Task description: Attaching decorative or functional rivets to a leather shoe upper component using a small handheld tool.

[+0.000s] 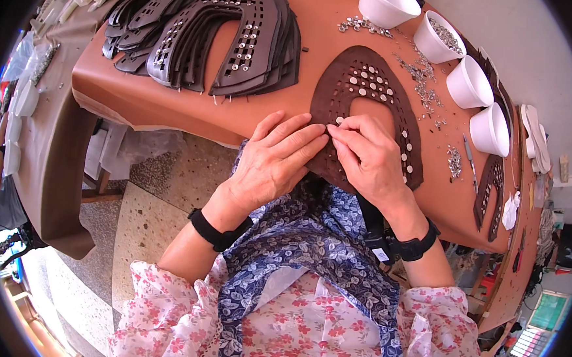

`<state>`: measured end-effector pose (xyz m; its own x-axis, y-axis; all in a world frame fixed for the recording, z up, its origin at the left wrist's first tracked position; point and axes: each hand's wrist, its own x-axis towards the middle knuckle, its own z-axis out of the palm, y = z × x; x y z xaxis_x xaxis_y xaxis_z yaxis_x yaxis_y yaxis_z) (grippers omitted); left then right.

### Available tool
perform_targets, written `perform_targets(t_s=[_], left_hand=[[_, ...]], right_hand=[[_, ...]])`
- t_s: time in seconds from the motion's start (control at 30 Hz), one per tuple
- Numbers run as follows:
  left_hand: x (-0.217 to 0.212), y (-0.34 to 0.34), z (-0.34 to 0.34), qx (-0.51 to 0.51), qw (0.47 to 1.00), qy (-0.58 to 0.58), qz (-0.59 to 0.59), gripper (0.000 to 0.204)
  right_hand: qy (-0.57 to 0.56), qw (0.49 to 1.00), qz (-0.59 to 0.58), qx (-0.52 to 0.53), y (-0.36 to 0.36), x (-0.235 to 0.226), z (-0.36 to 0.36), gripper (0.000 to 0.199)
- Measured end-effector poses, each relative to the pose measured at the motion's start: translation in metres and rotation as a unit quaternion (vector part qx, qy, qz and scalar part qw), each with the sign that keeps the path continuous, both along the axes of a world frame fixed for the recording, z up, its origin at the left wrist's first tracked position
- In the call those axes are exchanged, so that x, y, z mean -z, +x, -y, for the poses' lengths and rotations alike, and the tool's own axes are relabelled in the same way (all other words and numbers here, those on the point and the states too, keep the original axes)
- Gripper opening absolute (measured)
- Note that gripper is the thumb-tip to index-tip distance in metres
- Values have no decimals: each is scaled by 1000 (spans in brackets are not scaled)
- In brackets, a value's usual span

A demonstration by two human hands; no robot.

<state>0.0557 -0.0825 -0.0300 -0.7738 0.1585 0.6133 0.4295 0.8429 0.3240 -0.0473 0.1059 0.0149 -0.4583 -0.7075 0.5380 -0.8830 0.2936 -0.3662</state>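
Observation:
A dark brown horseshoe-shaped leather piece [354, 55] with rows of slots lies at the table's front edge, its lower end hanging toward my lap. Round silver studs [372, 79] fill slots round its curve and down its right leg. My left hand [276, 148] is at the left leg, fingers together and reaching over it, the thumb hidden; it appears to hold the piece by that edge. Thumb and forefinger of my right hand [369, 151] are pinched over the same leg, touching the left fingertips. Whatever small thing they pinch is hidden.
Stacked studded leather pieces [246, 29] lie at the back left. Several white bowls [470, 83] line the right side, one holding small metal parts. Loose metal bits [423, 79] are scattered beside them. A pen [470, 162] and a narrow slotted leather piece [491, 194] lie at the right.

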Motion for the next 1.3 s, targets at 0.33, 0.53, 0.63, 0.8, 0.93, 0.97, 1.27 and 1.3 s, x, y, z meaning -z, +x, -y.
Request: perform_targets(t_s=[0.33, 0.53, 0.63, 0.8, 0.93, 0.97, 1.27, 1.3], left_hand=[[9, -6, -2, -12, 999, -7, -37, 58], [0, -8, -1, -1, 999, -14, -52, 45], [-7, -15, 5, 19, 999, -20, -43, 37], [-13, -24, 9, 26, 1000, -6, 2, 52], [-15, -24, 9, 19, 1000, 6, 2, 52], [-16, -23, 9, 22, 1000, 5, 5, 51], [-15, -23, 10, 25, 999, 6, 24, 51], [-15, -23, 9, 23, 1000, 5, 18, 51]], right_hand=[[63, 996, -61, -13, 1, -7, -3, 20], [62, 997, 18, -32, -3, -15, -5, 22], [86, 988, 129, -24, -44, -31, -6, 20], [55, 992, 83, 76, -137, -44, 20, 19], [90, 985, 77, 123, -180, -35, 42, 21], [104, 982, 80, 135, -187, -32, 48, 22], [166, 959, 68, 220, -219, -11, 75, 22], [160, 961, 66, 216, -220, -11, 74, 22]])
